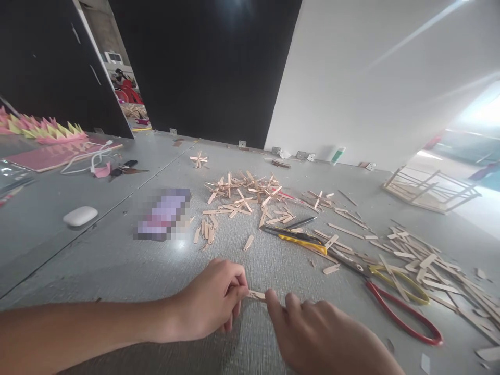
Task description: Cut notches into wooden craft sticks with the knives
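Stick piece: a short wooden stick piece [257, 295] lies low over the grey table [117, 260], close to the near edge of the view, between the two hands.
Long axis: it runs roughly left to right, slightly tilted, one end toward each hand.
Left hand: the left hand [213, 304] is curled nearly closed, thumb and forefinger pinched on the stick's left end; the other fingers are tucked under.
Right hand: the right hand [320, 333] has its fingertips bent down at the stick's right end; whether they grip it or merely touch it I cannot tell, since the knuckles hide the contact.
Nearer hand: both meet at the stick; only the left's pinch on it shows plainly.
Just beyond: a yellow utility knife [299, 238] lies across the table beyond the hands, with a dark pen [300, 223] beside it.
To the right: scissors with red and yellow handles [398, 297] lie open-handled beside a scatter of cut sticks [425, 260].
Centre pile: a heap of crossed stick pieces [242, 195] lies farther back, well apart from the hands.
Far right: a stick frame [429, 190] sits by the wall.
Left side: a white oval case [80, 215] and a blurred rectangular object [162, 214] lie left of the pile.
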Action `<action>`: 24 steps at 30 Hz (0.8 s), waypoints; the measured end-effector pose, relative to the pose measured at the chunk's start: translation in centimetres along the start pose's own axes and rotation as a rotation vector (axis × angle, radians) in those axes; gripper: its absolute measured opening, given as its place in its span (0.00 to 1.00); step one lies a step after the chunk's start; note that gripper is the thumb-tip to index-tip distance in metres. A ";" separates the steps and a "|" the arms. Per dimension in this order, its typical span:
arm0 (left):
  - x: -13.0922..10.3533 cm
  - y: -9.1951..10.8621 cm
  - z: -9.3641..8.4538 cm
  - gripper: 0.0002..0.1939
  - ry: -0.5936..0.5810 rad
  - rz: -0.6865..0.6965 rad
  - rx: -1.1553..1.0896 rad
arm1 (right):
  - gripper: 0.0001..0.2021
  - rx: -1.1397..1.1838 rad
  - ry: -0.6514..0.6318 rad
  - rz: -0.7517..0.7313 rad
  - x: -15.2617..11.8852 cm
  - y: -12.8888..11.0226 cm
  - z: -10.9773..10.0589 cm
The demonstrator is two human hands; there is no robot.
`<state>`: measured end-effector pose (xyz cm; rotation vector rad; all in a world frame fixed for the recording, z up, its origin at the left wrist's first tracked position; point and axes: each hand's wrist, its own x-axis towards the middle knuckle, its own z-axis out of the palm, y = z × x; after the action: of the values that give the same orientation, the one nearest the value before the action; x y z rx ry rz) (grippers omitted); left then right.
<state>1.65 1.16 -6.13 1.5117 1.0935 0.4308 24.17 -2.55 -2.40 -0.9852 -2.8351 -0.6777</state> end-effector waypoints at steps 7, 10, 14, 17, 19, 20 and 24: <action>0.1 -0.7 0.2 0.12 0.028 0.000 -0.027 | 0.25 0.152 -0.134 -0.010 0.5 2.3 1.3; 0.2 -0.9 0.4 0.12 0.037 0.003 -0.027 | 0.32 0.201 -0.146 -0.056 -0.5 3.0 2.3; 0.0 -1.0 0.6 0.12 0.067 0.036 -0.002 | 0.25 0.010 -0.062 -0.071 -0.5 0.7 1.5; -0.3 -0.9 0.7 0.12 0.089 0.052 0.016 | 0.15 -0.096 -0.013 -0.070 0.5 -0.9 0.5; -0.4 -0.7 0.7 0.12 0.097 0.061 0.019 | 0.15 -0.072 -0.006 -0.054 0.9 -0.4 0.5; -0.4 -0.7 0.7 0.12 0.099 0.066 0.017 | 0.18 -0.034 -0.015 -0.055 0.9 0.3 0.8; -0.4 -0.5 0.7 0.13 0.105 0.058 0.010 | 0.25 0.109 -0.080 -0.130 0.2 3.3 2.7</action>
<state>1.81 0.41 -6.65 1.5463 1.1372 0.5507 26.21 1.06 -3.54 -0.8359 -2.9897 -0.4984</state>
